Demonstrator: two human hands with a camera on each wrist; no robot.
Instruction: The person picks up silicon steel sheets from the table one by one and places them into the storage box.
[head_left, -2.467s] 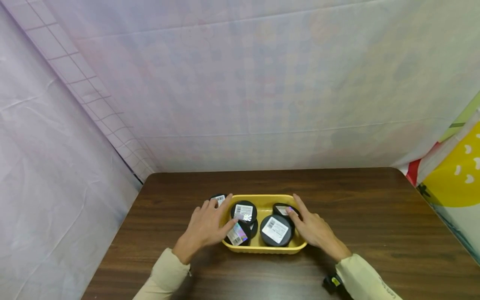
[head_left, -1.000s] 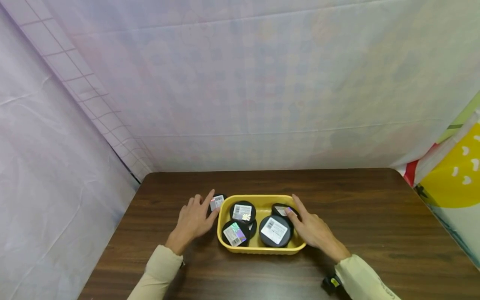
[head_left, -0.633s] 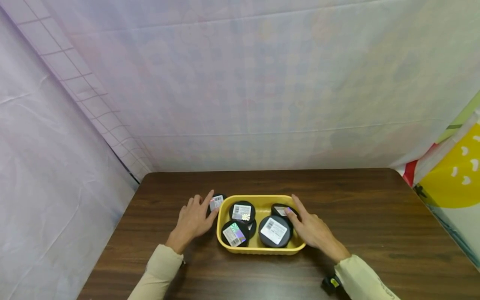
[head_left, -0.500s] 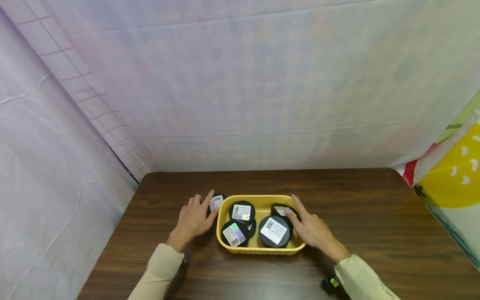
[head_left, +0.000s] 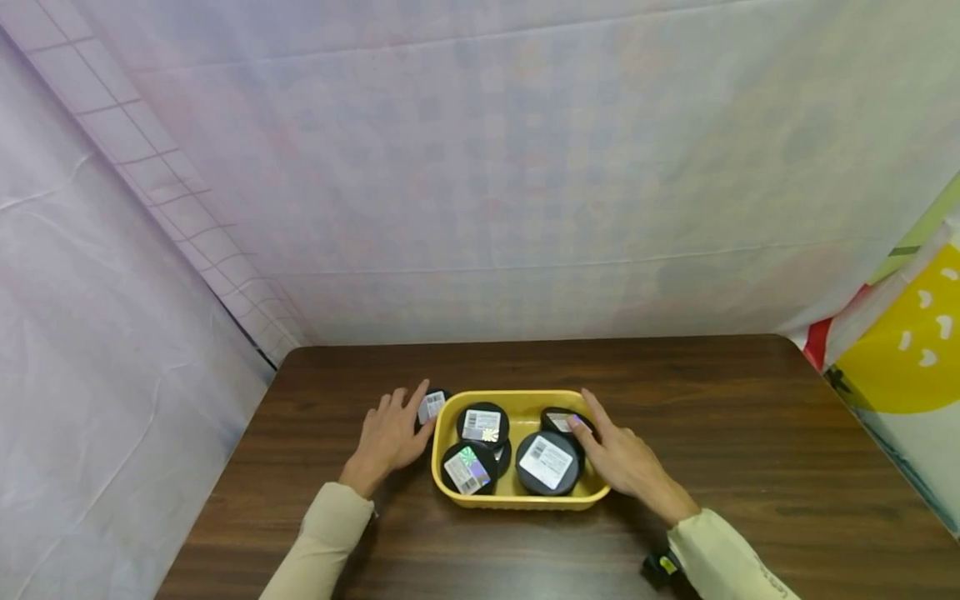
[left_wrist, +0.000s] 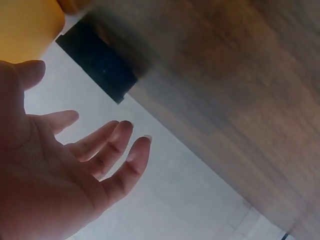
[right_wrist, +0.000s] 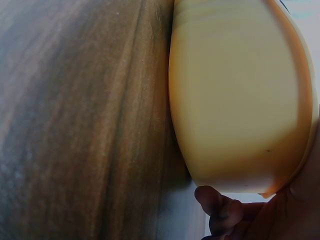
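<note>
A yellow plastic basket point(head_left: 525, 502) stands on the table, holding several flat black round containers point(head_left: 543, 463) with white barcode labels. My right hand point(head_left: 628, 457) grips its right end, the thumb inside over the rim and the fingers outside. In the right wrist view, fingers point(right_wrist: 220, 210) curl round the far corner of the basket point(right_wrist: 240, 100). Another black round container point(head_left: 432, 406) lies on the table outside the basket's left end. My left hand point(head_left: 390, 437) is right beside it, fingers loosely bent; in the left wrist view the fingers are apart from that container point(left_wrist: 97, 60).
The brown wooden table point(head_left: 720, 417) extends to both sides of the basket. A small black object with a yellow-green mark point(head_left: 662, 568) lies by the right sleeve. A pale patterned cloth point(head_left: 525, 167) hangs behind the table, another at the left.
My left hand has moved left, off the basket's left rim and over to the container outside it. It has barely moved in the last second. The right hand keeps its grip.
</note>
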